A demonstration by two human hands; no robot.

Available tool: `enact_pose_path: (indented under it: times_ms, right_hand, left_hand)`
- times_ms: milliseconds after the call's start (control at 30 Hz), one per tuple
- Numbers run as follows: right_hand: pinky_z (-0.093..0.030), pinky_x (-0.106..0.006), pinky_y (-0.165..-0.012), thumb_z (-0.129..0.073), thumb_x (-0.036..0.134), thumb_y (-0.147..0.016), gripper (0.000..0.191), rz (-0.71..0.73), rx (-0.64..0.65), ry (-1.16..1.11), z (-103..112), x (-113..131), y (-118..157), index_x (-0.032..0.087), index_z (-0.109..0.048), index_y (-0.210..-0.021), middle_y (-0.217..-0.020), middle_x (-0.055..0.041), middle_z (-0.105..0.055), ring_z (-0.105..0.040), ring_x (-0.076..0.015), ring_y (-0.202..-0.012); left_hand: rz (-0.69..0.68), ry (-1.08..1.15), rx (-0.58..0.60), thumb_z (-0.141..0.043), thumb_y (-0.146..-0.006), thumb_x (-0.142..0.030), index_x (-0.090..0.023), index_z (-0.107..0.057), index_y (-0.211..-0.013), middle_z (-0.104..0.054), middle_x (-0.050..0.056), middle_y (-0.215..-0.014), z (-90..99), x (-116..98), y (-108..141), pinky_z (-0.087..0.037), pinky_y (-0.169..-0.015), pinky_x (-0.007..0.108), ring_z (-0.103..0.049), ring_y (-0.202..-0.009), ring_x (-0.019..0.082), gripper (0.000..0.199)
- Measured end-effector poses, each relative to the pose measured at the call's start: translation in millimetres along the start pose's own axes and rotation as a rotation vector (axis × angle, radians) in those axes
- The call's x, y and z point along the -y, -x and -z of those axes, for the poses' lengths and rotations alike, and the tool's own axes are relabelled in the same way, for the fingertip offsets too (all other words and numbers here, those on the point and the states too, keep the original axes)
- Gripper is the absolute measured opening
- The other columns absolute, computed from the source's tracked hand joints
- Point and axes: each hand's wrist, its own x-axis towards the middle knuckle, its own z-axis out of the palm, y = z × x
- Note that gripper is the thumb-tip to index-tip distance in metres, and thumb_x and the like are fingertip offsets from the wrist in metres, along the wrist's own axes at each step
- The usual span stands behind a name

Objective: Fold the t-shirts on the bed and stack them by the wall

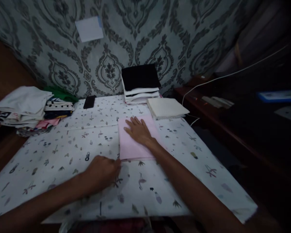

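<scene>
A pink folded cloth [131, 147] lies in the middle of the table, its near edge showing several layers. My right hand [139, 131] rests flat on top of it with the fingers spread. At the cloth's near left corner, my left hand [103, 171] is closed, thumb and finger pinching that corner. Behind the cloth to the right is a cream folded cloth pile [168, 107]. Farther back stands a stack of folded white cloths with a black folded cloth [141, 77] on top.
The table wears a white printed cover [92, 142]. Piled clothes [24, 102] sit at the back left, beside a dark phone [89, 102]. A patterned wall with a paper [89, 29] on it rises behind. A white cable [223, 77] runs past a dark red ledge [203, 113] at right.
</scene>
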Motion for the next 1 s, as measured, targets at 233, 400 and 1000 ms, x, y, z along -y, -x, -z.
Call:
enact_pose_path:
  times_ms: [233,400,1000]
  right_hand:
    - [-0.015,-0.05,-0.122,-0.027,0.049,-0.103,0.058,0.007,-0.048,0.015,3,0,2,0.02,-0.04,-0.151,-0.162,-0.0111,-0.031,-0.02,-0.027,-0.152]
    - [-0.016,-0.05,-0.122,-0.028,0.047,-0.104,0.056,0.013,-0.061,-0.003,4,-2,2,0.018,-0.043,-0.15,-0.161,-0.0121,-0.033,-0.021,-0.0265,-0.151]
    - [-0.002,-0.054,-0.122,-0.033,0.064,-0.097,0.078,-0.086,0.096,-0.154,25,11,15,0.014,-0.027,-0.157,-0.167,-0.0158,-0.01,0.002,-0.0318,-0.154]
  left_hand:
    - [0.409,0.701,-0.236,-0.049,-0.086,-0.033,-0.018,-0.062,-0.099,-0.063,0.001,-0.077,11.5,123,-126,-0.039,-0.059,0.026,-0.053,-0.062,0.015,0.023]
    - [0.351,0.859,-0.156,-0.06,-0.075,-0.037,-0.017,-0.063,-0.077,-0.055,-0.002,-0.062,-4.1,149,-179,-0.036,-0.056,0.024,-0.047,-0.06,0.013,0.021]
    - [0.158,1.13,0.197,-0.08,-0.058,-0.04,-0.016,-0.061,-0.074,-0.053,-0.004,-0.06,12.7,165,-206,-0.03,-0.043,0.02,-0.04,-0.047,0.006,0.034]
